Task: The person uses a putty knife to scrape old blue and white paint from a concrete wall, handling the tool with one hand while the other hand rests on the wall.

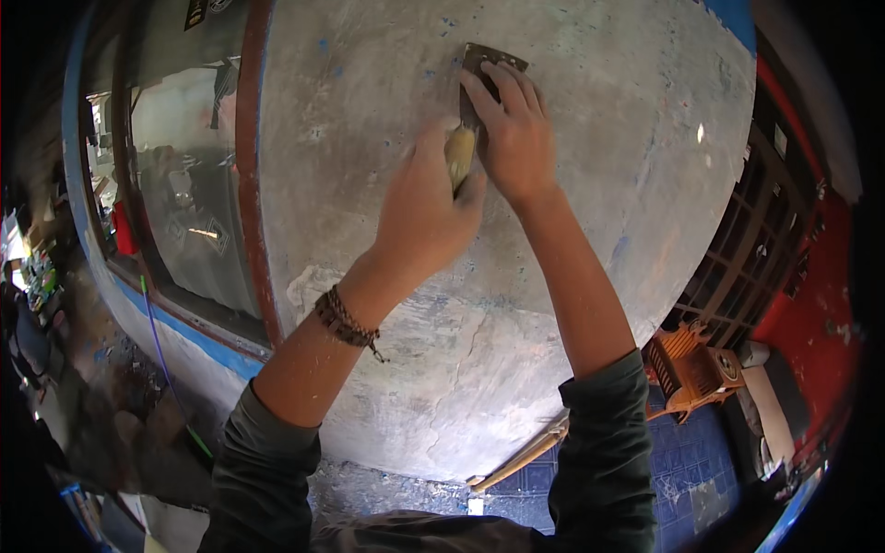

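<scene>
A scraper with a yellowish handle [460, 155] and a dark, wide metal blade [479, 57] lies against a grey plastered wall [369, 83]. My left hand [426, 198] is closed round the handle, its thumb along the right side. Over the blade rests my right hand [516, 138], the fingers stretched upward and pressing flat on the metal; its thumb is hidden. Small blue specks dot the wall near the blade. Lower down, the surface [433, 369] is paler, cracked and patchy.
Left of the wall stands a brown-framed window [253, 166] with a blue border. A purple and green hose [164, 359] hangs below it. At right are a dark lattice [737, 230], a wooden chair [687, 369] and blue floor tiles [687, 461]. Bamboo-like poles [521, 461] lie at the wall's foot.
</scene>
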The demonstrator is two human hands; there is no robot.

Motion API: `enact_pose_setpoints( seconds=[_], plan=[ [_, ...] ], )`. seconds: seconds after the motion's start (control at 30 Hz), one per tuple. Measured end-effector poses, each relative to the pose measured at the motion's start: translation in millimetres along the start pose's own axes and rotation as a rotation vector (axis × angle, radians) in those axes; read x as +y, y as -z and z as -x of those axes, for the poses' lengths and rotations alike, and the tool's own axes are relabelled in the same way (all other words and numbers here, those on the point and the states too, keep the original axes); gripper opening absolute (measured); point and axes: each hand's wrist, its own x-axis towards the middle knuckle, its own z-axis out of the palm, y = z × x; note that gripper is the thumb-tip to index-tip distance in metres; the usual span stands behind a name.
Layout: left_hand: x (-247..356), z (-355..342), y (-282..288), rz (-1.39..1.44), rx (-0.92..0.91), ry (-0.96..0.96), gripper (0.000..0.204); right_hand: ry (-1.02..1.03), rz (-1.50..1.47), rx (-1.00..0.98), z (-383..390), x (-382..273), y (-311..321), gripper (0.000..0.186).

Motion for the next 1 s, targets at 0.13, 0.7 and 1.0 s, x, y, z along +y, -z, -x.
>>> enact_pose_setpoints(
  seconds=[0.13,0.7,1.0],
  plan=[
    [11,-12,-5,-0.086,0.082,0.08,0.044,-0.058,-0.068,-0.032,-19,3,-7,0.04],
    [11,-57,-7,0.129,0.264,-0.071,0.036,-0.094,0.007,-0.099,-68,35,-24,0.032],
    [13,-79,7,0.244,0.245,-0.033,0.024,-0.136,0.078,-0.278,-92,34,-9,0.022]
  ],
)
